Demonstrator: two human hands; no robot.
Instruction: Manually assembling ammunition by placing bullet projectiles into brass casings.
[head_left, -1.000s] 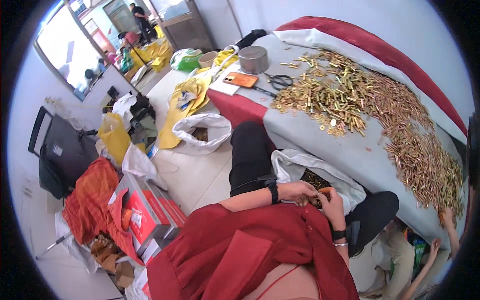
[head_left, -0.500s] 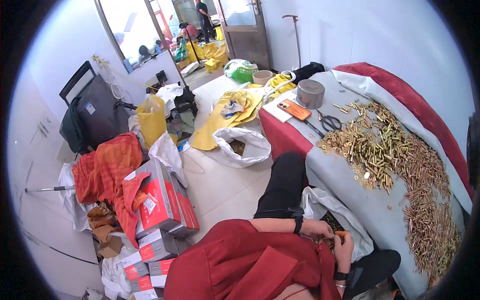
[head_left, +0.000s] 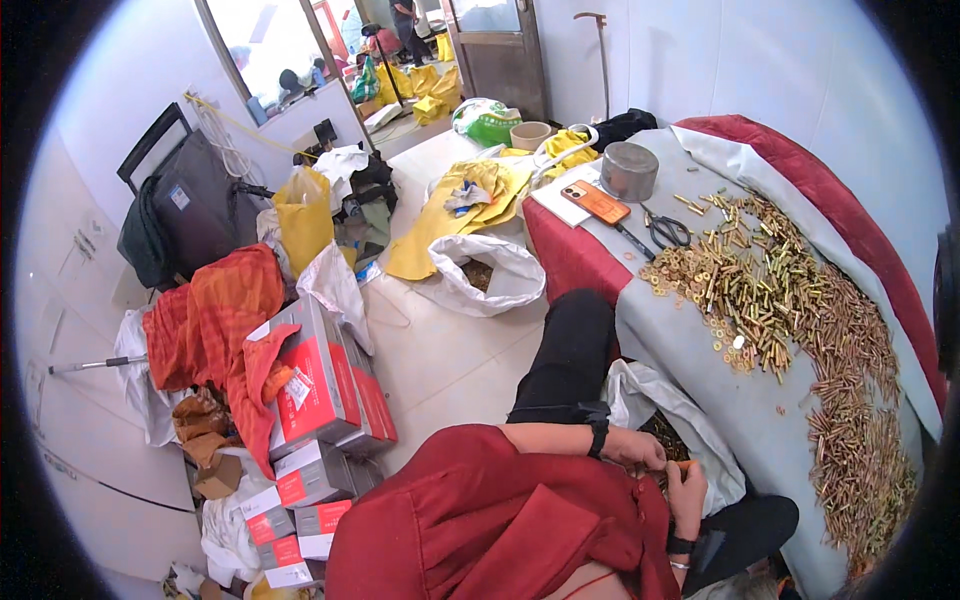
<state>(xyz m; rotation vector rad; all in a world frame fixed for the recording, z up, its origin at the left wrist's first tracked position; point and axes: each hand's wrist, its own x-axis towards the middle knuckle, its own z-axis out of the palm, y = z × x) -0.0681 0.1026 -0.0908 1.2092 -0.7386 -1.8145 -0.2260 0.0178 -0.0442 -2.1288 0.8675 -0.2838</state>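
My left hand (head_left: 634,448) and my right hand (head_left: 687,496) meet in front of my lap with fingertips pinched together. What sits between them is too small and hidden to name; a bit of orange shows at the right fingertips. Just beyond my hands, an open white sack (head_left: 716,452) holds small metal pieces, partly hidden. On the grey-covered table (head_left: 690,345) to my right lie brass-coloured metal tubes (head_left: 765,300), thin copper-coloured metal pins (head_left: 858,430) and flat ring washers (head_left: 690,275).
A metal pot (head_left: 629,172), an orange phone (head_left: 594,202) and black-handled scissors (head_left: 668,230) lie at the table's far end. Another white sack (head_left: 510,285) stands on the floor ahead. Red and grey boxes (head_left: 318,385) are stacked left, under orange cloth (head_left: 222,315). A person (head_left: 408,30) stands beyond the doorway.
The view has shifted slightly, so the surroundings sit a little differently. My hands stay together in nearly the same place, with only slight finger movement.
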